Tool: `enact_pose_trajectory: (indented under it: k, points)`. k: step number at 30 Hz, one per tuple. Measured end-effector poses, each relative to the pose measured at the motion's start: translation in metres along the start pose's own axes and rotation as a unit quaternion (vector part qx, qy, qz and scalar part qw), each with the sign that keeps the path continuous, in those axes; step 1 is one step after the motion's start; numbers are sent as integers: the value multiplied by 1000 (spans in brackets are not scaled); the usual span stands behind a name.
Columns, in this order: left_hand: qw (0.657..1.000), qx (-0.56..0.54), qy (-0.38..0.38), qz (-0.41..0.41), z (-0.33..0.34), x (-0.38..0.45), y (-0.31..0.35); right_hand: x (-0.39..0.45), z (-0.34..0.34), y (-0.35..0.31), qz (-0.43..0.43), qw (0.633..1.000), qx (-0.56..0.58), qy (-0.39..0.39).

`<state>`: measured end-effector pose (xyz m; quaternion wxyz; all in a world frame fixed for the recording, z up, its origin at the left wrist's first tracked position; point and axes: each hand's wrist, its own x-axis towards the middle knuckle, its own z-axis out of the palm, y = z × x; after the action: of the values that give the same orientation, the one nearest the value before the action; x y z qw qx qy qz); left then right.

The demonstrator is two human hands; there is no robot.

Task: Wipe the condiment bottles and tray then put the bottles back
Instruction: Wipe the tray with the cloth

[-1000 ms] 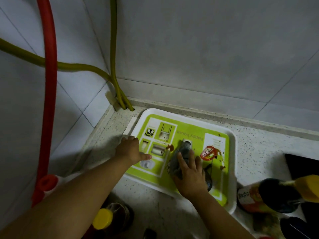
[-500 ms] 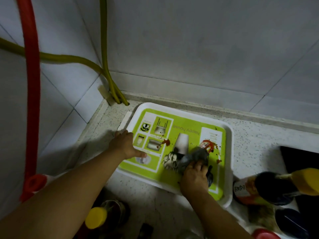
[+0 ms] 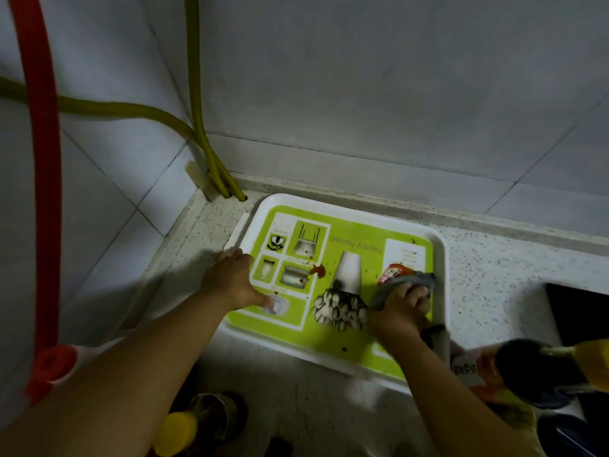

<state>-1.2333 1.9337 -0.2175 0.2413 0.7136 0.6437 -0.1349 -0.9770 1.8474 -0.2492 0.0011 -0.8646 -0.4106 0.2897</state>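
A green and white tray (image 3: 440, 258) lies on the speckled counter in the corner, empty of bottles, with red-brown sauce spots (image 3: 319, 269) on its printed face. My left hand (image 3: 234, 280) grips the tray's left rim, thumb pressed on the inside. My right hand (image 3: 402, 306) holds a grey cloth (image 3: 418, 279) bunched against the tray's right part, near its rim. A dark sauce bottle with a yellow cap (image 3: 540, 371) lies on its side to the right of the tray. Another yellow-capped bottle (image 3: 184, 430) stands below the tray at the bottom edge.
Tiled walls close the corner behind and left of the tray. Yellow-green hoses (image 3: 204, 153) run down into the counter at the corner, and a red hose (image 3: 43, 159) hangs at the left. A dark hob or sink edge (image 3: 580, 308) sits at right, with more bottles at bottom right.
My right hand has swept the cloth from the tray's middle to its right side, uncovering the printed cone picture. My left hand keeps its hold on the left rim.
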Motion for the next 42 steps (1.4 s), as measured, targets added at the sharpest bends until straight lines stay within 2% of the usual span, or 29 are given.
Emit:
enact_pose_trajectory:
  k: [7,11,15,18,23,28,32,35,42]
  points:
    - [995,-93,25,-7,2,1,-5,21,-9,-14,-102,995,4,-3]
    - [992,-122,24,-9,0,1,-6,19,-6,-31,-181,983,11,-31]
    - [998,-63,11,-3,0,-3,-1,-3,19,-74,-314,944,-36,-93]
    - [1000,-14,1,-3,1,-4,2,-13,36,-91,-343,931,-33,-123]
    - [1000,12,-10,-6,0,-4,0,-19,34,-67,-406,902,-50,-139]
    - [999,23,-36,-6,-5,-5,0,-35,34,-38,-373,920,-60,-102]
    - [999,33,-39,-1,-5,-9,4,-37,32,-19,-231,966,-110,-32]
    - [999,29,-41,1,-4,-9,4,-34,26,-13,-136,984,-117,-18]
    - [999,-14,-28,-6,-1,-6,2,-11,36,-34,-117,991,-66,28]
